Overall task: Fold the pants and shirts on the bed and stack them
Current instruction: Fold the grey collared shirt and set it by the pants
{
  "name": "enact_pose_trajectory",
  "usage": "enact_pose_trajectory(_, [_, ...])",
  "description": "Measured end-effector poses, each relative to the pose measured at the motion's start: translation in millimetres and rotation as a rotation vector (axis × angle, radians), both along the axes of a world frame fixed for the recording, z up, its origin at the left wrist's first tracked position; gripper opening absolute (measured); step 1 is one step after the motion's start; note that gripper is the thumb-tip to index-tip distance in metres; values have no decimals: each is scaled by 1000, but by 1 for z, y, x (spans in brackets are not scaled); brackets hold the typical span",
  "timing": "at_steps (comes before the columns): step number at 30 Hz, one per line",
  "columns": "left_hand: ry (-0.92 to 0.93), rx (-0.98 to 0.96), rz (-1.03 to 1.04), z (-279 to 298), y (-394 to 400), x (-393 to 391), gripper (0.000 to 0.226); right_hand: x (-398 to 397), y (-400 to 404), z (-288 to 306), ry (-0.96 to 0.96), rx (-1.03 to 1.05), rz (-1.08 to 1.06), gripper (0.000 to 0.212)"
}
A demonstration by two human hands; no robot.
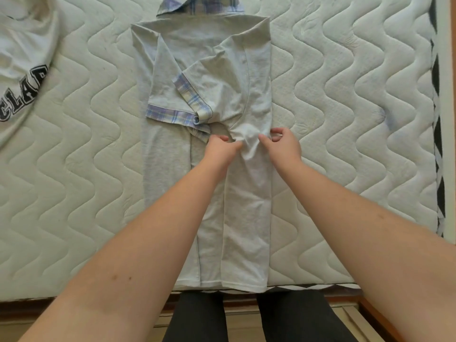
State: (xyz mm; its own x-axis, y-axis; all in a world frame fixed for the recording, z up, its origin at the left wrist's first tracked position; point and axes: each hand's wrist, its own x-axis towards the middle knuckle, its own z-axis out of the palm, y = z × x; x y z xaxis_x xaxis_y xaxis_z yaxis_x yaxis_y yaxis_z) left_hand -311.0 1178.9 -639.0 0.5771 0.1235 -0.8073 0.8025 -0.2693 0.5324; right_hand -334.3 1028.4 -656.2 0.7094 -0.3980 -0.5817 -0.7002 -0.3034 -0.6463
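- two bare forearms reach in from the bottom edge, over dark-clad legs (197, 317) by the bed frame
- left hand (219, 146) and right hand (283, 144) each pinch the bunched cloth at mid-shirt, fingers curled
- one grey polo shirt (172, 169), sides folded in, two plaid-cuffed sleeves (190, 92) crossed on top, plaid collar at far end, lies centre of mattress
- one white printed t-shirt (22, 58) lies unfolded far left
- quilted white mattress (333, 119), wood floor (241, 324) below

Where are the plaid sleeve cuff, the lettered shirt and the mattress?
plaid sleeve cuff (170, 115), head view, on the cuff band.
lettered shirt (23, 49), head view, on plain fabric above the letters.
mattress (345, 119), head view, bare quilting.
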Motion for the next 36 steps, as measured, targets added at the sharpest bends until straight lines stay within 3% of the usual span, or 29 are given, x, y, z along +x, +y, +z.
enact_pose_trajectory(2, [54, -141, 109, 1, 0, 5, 56, 14, 0, -1, -11, 33, -27, 46])
enact_pose_trajectory(6, [78, -373, 347, 4, -2, 20, 41, 38, 1, -5, -15, 106, -84, 39])
enact_pose_trajectory(11, [26, -400, 507, 1, -4, 37, 41, 59, -2, -10, -24, 128, -141, 26])
enact_pose_trajectory(17, [-114, -463, 625, 0, -2, 51, 35, 75, -9, -11, -20, 77, -114, 33])
enact_pose_trajectory(19, [-144, -357, 540, 0, 0, 55, 34, 81, -9, -8, -32, 68, -113, 33])
enact_pose_trajectory(22, [-233, 45, 278, 3, 11, 59, 26, 93, -10, -5, -46, 50, -107, 29])
enact_pose_trajectory(24, [-329, 224, 224, 6, 22, 57, 30, 103, -12, -3, -52, 46, -109, 25])
enact_pose_trajectory(30, [-830, 394, 40, 23, 28, 70, 27, 127, -23, -7, -42, 12, -71, 29])
enact_pose_trajectory(33, [-906, 423, -227, 17, 12, 110, 18, 134, -28, -11, -63, 41, -64, 25])
enact_pose_trajectory(36, [-802, 538, -645, 3, -10, 159, 42, 145, -31, -13, -82, 51, -38, 26])
